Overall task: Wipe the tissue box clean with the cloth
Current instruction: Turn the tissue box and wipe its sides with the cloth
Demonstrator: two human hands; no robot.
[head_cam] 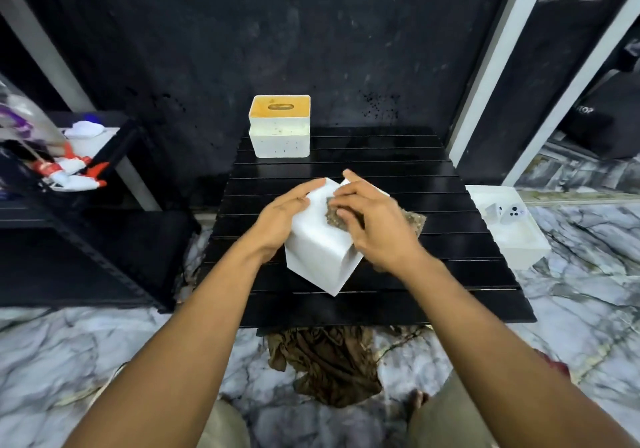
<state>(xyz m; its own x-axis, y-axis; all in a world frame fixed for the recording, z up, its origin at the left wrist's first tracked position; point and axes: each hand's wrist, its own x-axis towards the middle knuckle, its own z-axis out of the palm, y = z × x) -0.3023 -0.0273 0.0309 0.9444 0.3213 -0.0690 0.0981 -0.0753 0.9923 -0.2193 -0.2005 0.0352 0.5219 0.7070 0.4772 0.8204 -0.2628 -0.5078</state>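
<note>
White plastic tissue box [318,257], turned corner-on and tilted, sits mid-table on the black slatted table [433,184], between both hands. L hand [284,219] wraps the box's left face, fingers bent over its upper edge, steadying it. R hand [374,225] has its fingers curled down onto a speckled brown cloth [414,222] and presses it to the box's upper right face; the cloth's far end sticks out past the hand on the right.

Step in hand (judged): wiping, approx. mid-task, w/ one face under the cloth.

Next move calls for the R hand to drag the cloth across that face w/ even pressure while the L hand holds firm so the box doesn't skid, then for a turn of the box to reach the other sides.

Second box [280,132], orange top, stands at the table's far edge, well apart.
</note>
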